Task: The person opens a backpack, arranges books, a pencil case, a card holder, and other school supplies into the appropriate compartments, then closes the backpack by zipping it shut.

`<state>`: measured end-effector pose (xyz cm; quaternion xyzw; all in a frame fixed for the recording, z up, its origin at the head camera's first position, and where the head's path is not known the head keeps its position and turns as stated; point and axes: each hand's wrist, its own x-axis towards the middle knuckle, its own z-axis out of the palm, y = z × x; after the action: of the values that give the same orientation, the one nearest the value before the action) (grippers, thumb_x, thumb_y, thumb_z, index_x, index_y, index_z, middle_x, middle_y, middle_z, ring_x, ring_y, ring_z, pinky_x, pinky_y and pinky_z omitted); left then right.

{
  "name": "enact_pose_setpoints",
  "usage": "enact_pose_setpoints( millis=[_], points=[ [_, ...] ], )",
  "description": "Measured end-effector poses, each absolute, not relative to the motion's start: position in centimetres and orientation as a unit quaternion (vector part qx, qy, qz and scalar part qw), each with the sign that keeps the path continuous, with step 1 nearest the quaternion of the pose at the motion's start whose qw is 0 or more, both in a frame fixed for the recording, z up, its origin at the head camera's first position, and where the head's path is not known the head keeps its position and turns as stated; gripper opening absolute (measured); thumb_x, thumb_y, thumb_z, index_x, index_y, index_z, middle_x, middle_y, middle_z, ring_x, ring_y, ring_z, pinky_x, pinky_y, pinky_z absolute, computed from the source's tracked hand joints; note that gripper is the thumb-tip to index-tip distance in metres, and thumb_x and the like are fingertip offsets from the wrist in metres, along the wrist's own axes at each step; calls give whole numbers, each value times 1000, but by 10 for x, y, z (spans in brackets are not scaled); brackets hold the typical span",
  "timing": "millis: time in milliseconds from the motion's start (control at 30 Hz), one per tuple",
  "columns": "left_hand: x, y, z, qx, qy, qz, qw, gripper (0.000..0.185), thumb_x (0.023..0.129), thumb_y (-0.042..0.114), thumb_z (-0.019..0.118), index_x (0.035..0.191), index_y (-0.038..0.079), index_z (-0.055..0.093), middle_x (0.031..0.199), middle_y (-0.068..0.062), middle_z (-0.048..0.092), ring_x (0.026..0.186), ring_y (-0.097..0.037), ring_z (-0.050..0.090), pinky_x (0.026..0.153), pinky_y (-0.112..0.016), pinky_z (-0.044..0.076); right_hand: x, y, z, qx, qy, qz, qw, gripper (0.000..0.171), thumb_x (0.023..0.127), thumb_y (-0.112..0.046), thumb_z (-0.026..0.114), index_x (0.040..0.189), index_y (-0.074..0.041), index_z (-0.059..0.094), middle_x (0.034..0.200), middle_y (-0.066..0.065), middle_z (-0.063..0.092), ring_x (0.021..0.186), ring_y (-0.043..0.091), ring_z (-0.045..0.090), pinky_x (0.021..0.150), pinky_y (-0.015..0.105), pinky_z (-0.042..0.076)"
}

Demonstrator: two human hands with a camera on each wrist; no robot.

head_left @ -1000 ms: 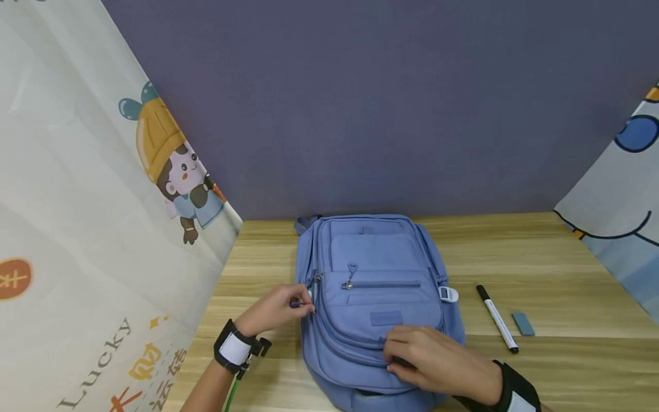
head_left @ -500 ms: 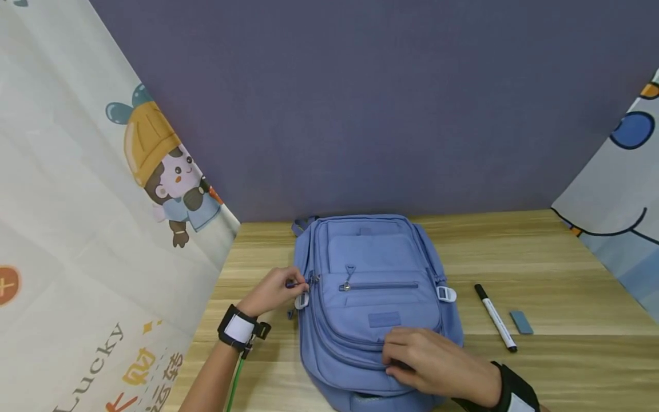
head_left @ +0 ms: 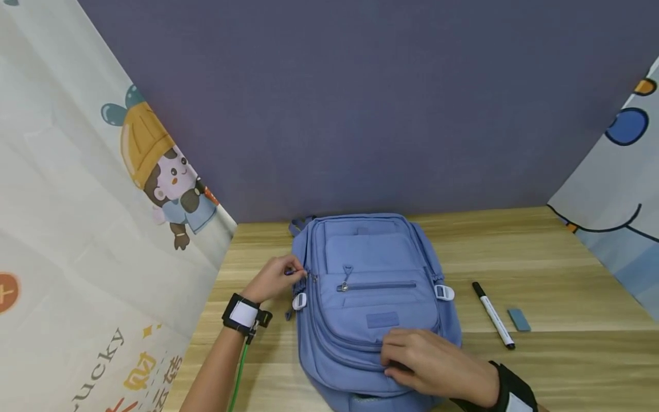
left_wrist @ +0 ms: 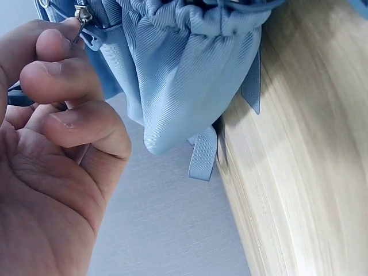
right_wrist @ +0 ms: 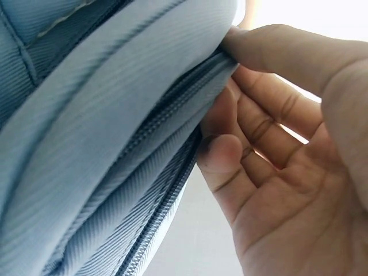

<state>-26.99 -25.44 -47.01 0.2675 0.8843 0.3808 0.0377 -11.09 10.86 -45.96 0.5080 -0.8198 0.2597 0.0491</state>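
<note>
A blue backpack [head_left: 378,252] lies flat on the wooden table, front panel up. My left hand [head_left: 278,278] pinches a zipper pull at the upper left edge of the bag. In the left wrist view the metal zipper slider [left_wrist: 83,14] shows at the fingertips, and the dark blue end of the zipper pull [left_wrist: 20,98] sticks out behind the fingers. Low on the front, my right hand [head_left: 429,363] grips the fabric edge beside a zipper seam. The right wrist view shows zipper teeth [right_wrist: 138,135] between the folds, with thumb and fingers pinching the layered edge [right_wrist: 221,66].
Right of the bag lie a white marker with black cap [head_left: 494,315] and a small blue-grey eraser-like block [head_left: 519,320]. White strap buckles [head_left: 445,293] sit on both sides of the bag. A dark panel [head_left: 381,103] stands behind the table [head_left: 504,246].
My left hand has moved up along the bag's left side with the zipper pull, uncovering the left white buckle. My right hand keeps its grip; the head view has shifted slightly.
</note>
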Motion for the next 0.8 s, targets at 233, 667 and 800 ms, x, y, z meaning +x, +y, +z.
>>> enact_pose_setpoints(
  millis=[233,667,800],
  points=[
    [-274,-256,-470,262,883,387,33,7,100,10,74,94,11,71,93,-2,75,82,-9,62,72,-24,51,-112,109,-458,515,-818,252,45,15,95,-18,81,96,-25,68,91,-15,60,84,-6,54,74,8,44],
    [-273,-258,-479,237,892,384,22,5,100,14,76,97,12,72,92,0,75,84,-9,65,78,-26,53,-112,109,-460,514,-818,257,35,15,95,-17,82,96,-26,69,92,-16,60,84,-7,54,74,8,44],
    [-269,-255,-479,243,904,351,-8,7,99,17,77,102,11,74,100,0,73,94,-13,67,83,-32,56,-110,113,-461,508,-817,271,23,14,96,-16,80,99,-27,71,96,-18,63,89,-7,58,76,12,48]
  ],
)
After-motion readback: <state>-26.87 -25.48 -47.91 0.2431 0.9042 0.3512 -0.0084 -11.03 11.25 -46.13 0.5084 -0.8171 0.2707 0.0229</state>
